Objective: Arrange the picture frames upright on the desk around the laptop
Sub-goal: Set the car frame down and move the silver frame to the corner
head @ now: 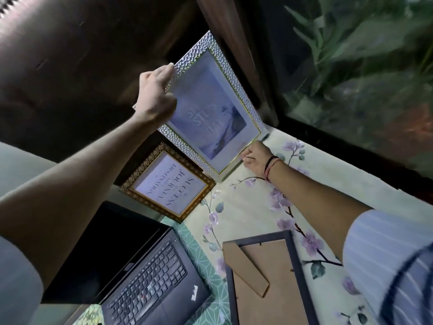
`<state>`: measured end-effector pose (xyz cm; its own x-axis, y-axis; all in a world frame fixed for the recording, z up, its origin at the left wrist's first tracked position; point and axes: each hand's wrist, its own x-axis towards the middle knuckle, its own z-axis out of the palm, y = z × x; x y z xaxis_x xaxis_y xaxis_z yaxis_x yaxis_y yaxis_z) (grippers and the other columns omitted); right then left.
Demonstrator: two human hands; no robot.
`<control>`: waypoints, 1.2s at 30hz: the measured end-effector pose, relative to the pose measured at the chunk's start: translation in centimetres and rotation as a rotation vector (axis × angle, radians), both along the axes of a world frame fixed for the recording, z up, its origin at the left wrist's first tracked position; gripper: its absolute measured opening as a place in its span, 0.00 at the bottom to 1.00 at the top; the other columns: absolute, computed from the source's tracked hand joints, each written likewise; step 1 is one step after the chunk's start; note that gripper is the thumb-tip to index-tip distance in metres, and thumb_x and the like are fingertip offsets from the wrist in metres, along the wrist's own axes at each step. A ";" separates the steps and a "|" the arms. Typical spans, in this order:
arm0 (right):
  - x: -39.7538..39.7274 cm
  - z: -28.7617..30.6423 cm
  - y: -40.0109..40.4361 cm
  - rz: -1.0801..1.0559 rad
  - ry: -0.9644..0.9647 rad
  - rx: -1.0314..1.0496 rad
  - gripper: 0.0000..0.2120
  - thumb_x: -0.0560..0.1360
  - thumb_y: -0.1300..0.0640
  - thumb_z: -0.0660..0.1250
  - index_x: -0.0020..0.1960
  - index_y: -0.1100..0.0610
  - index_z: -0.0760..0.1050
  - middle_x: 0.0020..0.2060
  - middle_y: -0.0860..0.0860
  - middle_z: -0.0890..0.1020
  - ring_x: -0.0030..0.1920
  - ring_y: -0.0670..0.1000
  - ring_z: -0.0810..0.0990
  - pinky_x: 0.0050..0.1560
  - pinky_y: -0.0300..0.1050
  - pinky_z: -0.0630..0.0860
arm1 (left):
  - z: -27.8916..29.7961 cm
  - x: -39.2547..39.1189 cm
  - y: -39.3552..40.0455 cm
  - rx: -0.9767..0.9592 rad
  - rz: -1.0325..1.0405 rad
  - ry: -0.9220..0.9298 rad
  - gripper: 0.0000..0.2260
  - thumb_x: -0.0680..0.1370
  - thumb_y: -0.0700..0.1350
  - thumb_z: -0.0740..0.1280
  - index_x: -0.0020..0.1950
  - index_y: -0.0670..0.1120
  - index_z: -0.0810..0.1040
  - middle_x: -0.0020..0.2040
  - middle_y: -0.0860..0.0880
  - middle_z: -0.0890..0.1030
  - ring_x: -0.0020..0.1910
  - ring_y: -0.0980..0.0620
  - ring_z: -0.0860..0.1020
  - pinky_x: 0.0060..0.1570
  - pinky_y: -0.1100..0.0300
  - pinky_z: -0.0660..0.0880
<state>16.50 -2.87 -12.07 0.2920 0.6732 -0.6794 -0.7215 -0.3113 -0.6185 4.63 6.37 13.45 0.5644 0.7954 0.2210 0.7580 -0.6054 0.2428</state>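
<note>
A large silver-textured picture frame (pixel 210 109) stands upright at the back of the desk, its picture facing me. My left hand (pixel 155 95) grips its top edge. My right hand (pixel 255 158) pinches its bottom corner where it meets the desk. Beside it a smaller dark-and-gold frame (pixel 168 184) with printed text stands upright just behind the open black laptop (pixel 140 273). A third dark frame (pixel 269 277) lies face down to the right of the laptop, its brown backing and stand showing.
The desk carries a pale cloth (pixel 257 207) with purple flowers and a green patterned mat (pixel 201 259) under the laptop. A dark wooden post (pixel 236 55) and a window (pixel 351 66) with plants behind it border the desk's far side.
</note>
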 end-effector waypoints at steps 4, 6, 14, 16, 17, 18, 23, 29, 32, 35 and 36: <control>0.2 0.2 1.2 0.007 0.056 0.036 0.10 0.69 0.69 0.55 0.33 0.59 0.69 0.35 0.54 0.67 0.33 0.52 0.66 0.56 0.43 0.76 | -0.6 0.1 0.5 0.129 -0.029 0.024 0.32 0.67 0.30 0.54 0.70 0.42 0.74 0.72 0.45 0.71 0.68 0.42 0.66 0.64 0.68 0.57; 0.3 0.4 1.6 0.032 0.077 0.054 0.09 0.70 0.69 0.56 0.35 0.60 0.72 0.42 0.56 0.72 0.45 0.56 0.72 0.51 0.47 0.77 | -0.9 0.1 0.5 0.173 0.007 0.004 0.28 0.66 0.30 0.54 0.64 0.41 0.76 0.66 0.42 0.70 0.64 0.43 0.67 0.61 0.67 0.60; 0.3 0.7 2.7 0.101 0.111 0.054 0.07 0.73 0.62 0.59 0.48 0.59 0.74 0.41 0.53 0.67 0.53 0.54 0.68 0.72 0.52 0.64 | -1.7 0.6 0.3 0.276 0.060 0.069 0.28 0.67 0.33 0.55 0.66 0.42 0.76 0.64 0.40 0.72 0.64 0.39 0.67 0.61 0.63 0.60; 0.1 1.2 2.9 0.121 0.125 0.085 0.08 0.76 0.63 0.57 0.46 0.58 0.75 0.43 0.53 0.68 0.60 0.56 0.68 0.75 0.53 0.61 | -1.8 0.6 0.2 0.280 0.078 0.065 0.28 0.67 0.34 0.55 0.65 0.42 0.76 0.64 0.41 0.72 0.63 0.39 0.68 0.61 0.60 0.62; 0.1 1.3 3.0 0.120 0.128 0.092 0.08 0.76 0.63 0.57 0.46 0.59 0.75 0.45 0.54 0.69 0.63 0.57 0.69 0.75 0.54 0.62 | -1.9 0.5 0.2 0.280 0.083 0.066 0.29 0.67 0.34 0.55 0.66 0.42 0.76 0.64 0.41 0.72 0.63 0.39 0.68 0.62 0.59 0.64; 0.1 1.5 2.9 0.110 0.125 0.094 0.08 0.76 0.63 0.57 0.48 0.59 0.75 0.44 0.54 0.69 0.60 0.58 0.71 0.74 0.55 0.63 | -1.9 0.4 0.1 0.282 0.085 0.071 0.29 0.67 0.34 0.55 0.68 0.43 0.75 0.64 0.41 0.72 0.63 0.39 0.68 0.63 0.58 0.64; 0.3 0.6 2.2 0.094 0.086 0.096 0.07 0.74 0.64 0.58 0.47 0.61 0.74 0.39 0.55 0.69 0.38 0.54 0.69 0.70 0.58 0.70 | -2.0 0.2 -0.1 0.302 0.063 0.098 0.30 0.70 0.34 0.57 0.72 0.42 0.72 0.66 0.40 0.71 0.65 0.38 0.68 0.66 0.54 0.66; 0.4 -0.4 0.9 0.105 0.013 0.066 0.24 0.70 0.63 0.63 0.66 0.62 0.72 0.58 0.55 0.72 0.50 0.53 0.73 0.50 0.51 0.76 | -2.3 0.0 -1.0 0.290 0.076 0.126 0.32 0.70 0.37 0.57 0.75 0.41 0.68 0.71 0.42 0.70 0.69 0.39 0.67 0.69 0.49 0.64; 0.1 0.0 -0.3 0.156 -0.023 0.065 0.10 0.73 0.63 0.63 0.53 0.61 0.77 0.52 0.54 0.75 0.54 0.54 0.72 0.56 0.53 0.77 | -2.4 -0.6 -1.6 0.262 0.087 0.120 0.32 0.70 0.37 0.58 0.76 0.40 0.67 0.75 0.42 0.68 0.74 0.39 0.64 0.74 0.48 0.61; -1.3 0.5 -1.8 0.190 -0.033 0.048 0.04 0.75 0.63 0.63 0.43 0.58 0.75 0.49 0.53 0.75 0.57 0.55 0.71 0.60 0.54 0.76 | -2.7 -2.0 -2.6 0.220 0.098 0.092 0.32 0.72 0.36 0.60 0.78 0.38 0.64 0.79 0.39 0.64 0.78 0.39 0.60 0.78 0.49 0.55; -1.9 0.6 -2.4 0.207 -0.025 0.048 0.03 0.75 0.63 0.64 0.44 0.58 0.75 0.52 0.55 0.74 0.57 0.55 0.71 0.57 0.52 0.76 | -2.9 -2.6 -3.0 0.208 0.098 0.078 0.32 0.72 0.36 0.59 0.78 0.37 0.64 0.79 0.38 0.63 0.79 0.39 0.60 0.78 0.49 0.54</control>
<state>14.61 -5.28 -11.48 0.1605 0.7518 -0.6395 -0.6291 -0.4213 -0.6532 2.04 3.35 10.60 0.5085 0.7891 0.3447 0.8273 -0.5587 0.0587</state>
